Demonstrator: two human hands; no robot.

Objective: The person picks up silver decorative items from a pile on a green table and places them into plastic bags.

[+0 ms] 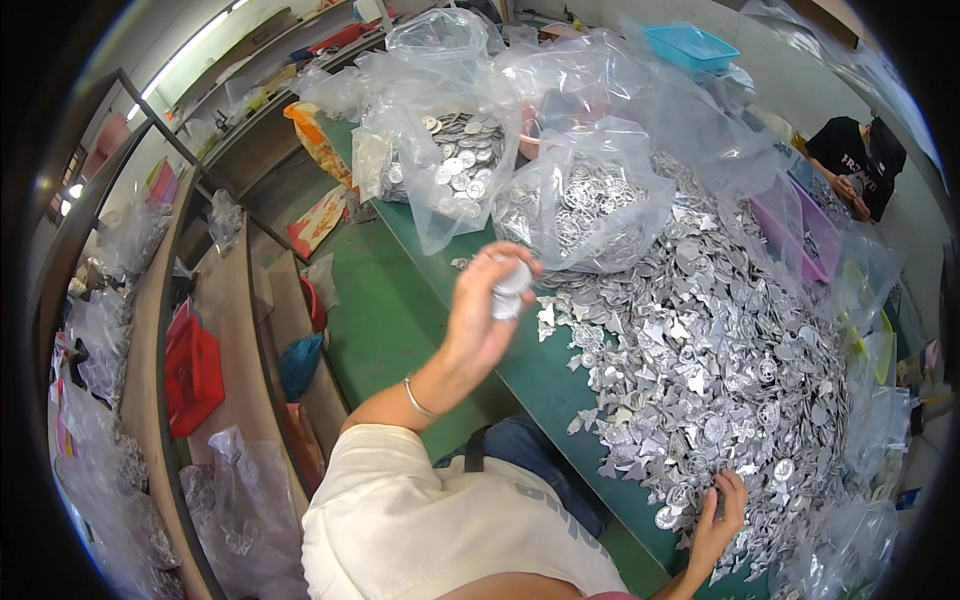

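I'm mid-sort, I judge: my left hand (485, 305) pinches stacked round discs (510, 290) above the scrap pile (700, 350), right hand (720, 515) spread on it, picking next.

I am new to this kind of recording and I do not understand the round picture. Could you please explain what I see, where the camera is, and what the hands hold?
There is no machine here. A person wears a wide fisheye camera on the head, looking down, so straight edges bend near the rim.

The left hand is raised and holds a small stack of round silver discs. The right hand rests on a large pile of silver metal pieces spread over a green table.

Behind the pile stand clear plastic bags of metal discs. A blue tray sits further back, and another person works at the far end.
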